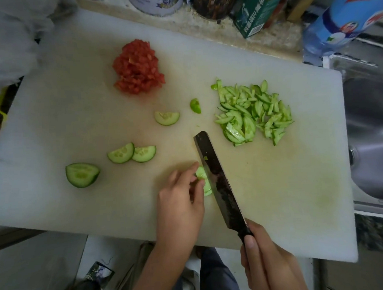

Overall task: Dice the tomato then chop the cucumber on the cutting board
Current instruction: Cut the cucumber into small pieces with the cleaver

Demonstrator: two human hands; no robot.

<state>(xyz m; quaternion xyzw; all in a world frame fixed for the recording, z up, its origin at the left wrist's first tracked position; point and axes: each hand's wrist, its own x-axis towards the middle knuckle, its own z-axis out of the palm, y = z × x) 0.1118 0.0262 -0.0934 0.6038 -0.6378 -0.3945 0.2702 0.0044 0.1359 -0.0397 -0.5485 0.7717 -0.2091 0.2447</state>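
The diced tomato (138, 67) sits heaped at the far side of the cutting board (75, 119), so the cucumber step is in hand. The left grip (181, 195) pinches a cucumber piece (202, 174), perhaps stacked slices, near the front edge. The right grip (263, 251) is closed round the knife (221, 187), blade against the piece. Next, I'd say: thin cuts, fingertips (194, 166) tucked back.

You stand at a speckled pale counter (203, 28), a steel sink (370, 137) on your right, a tin (155, 1) and a green carton (257, 12) at the back.
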